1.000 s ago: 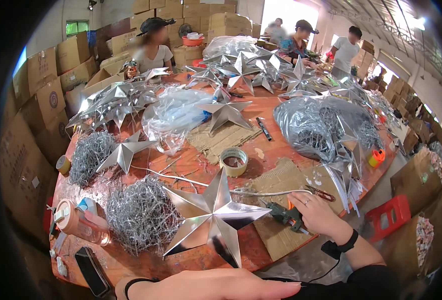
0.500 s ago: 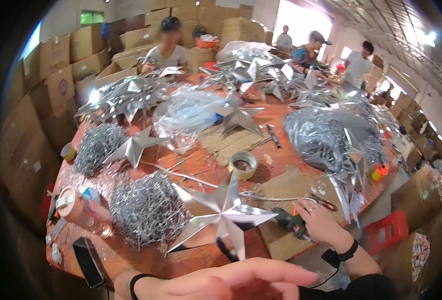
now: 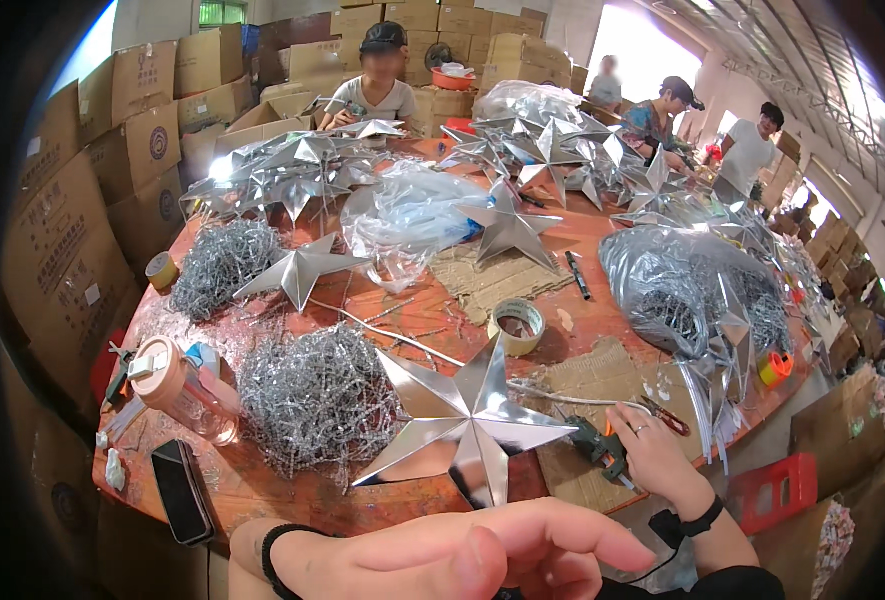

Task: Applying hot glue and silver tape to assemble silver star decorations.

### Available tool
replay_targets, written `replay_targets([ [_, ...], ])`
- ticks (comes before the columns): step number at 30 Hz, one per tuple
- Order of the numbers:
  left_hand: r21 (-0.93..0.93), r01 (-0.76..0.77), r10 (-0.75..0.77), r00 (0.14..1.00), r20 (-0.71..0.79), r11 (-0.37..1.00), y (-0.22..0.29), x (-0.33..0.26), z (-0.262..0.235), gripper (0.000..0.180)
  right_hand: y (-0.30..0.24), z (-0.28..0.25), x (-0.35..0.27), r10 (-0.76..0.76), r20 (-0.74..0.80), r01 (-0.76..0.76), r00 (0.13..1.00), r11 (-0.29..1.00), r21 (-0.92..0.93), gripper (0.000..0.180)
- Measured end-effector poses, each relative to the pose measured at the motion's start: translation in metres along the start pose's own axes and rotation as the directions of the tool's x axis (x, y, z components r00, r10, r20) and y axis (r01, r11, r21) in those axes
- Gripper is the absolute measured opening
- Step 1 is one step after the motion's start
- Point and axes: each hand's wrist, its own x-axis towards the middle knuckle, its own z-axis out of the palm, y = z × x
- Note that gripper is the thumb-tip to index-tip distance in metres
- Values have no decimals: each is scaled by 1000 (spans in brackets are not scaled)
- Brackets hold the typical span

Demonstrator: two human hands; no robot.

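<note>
My left hand [image 3: 463, 560] is large at the lower edge, its fingers loosely bent and the thumb apart. Nothing shows in it. Just beyond it lies a shiny silver five-pointed star [image 3: 471, 420], whose lower tip is close to my knuckles. To the right, my right hand [image 3: 653, 455] is closed on a dark green glue gun [image 3: 598, 447] with an orange trigger, low over the cardboard. A white cord [image 3: 573, 399] runs behind the glue gun. Red-handled scissors [image 3: 668, 415] lie beyond my right fingers.
Silver tinsel [image 3: 313, 400], a pink-lidded bottle [image 3: 188, 390] and a phone [image 3: 183, 490] are at left. A tape roll [image 3: 518, 327], a marker [image 3: 578, 275] and a bagged tinsel heap [image 3: 678, 290] lie farther back. A red stool [image 3: 775, 495] stands at right. Several people work beyond piled stars.
The whole view has shifted, so the table sits farther right in the picture. My left fingers have bent more. My right hand stays at the glue gun.
</note>
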Motion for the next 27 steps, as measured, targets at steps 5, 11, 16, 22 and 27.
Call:
replay_targets([
  [5,-18,6,-8,995,-102,1000,10,-1,10,93,-2,2,3,-1,-9,1,1000,1000,8,58],
  [11,-125,-2,-12,994,-109,992,12,5,10,93,6,8,-3,18,-7,-18,1000,1000,-16,57],
  [16,-175,-23,7,995,-95,984,10,2,7,94,-2,4,4,-16,-31,16,999,1000,14,58],
  [22,-116,-14,-5,986,-166,993,12,5,12,95,1,4,5,27,2,-27,1000,996,86,60],
  [27,-185,-38,18,994,-108,982,3,6,9,98,6,-10,4,2,63,2,998,998,-65,62],
])
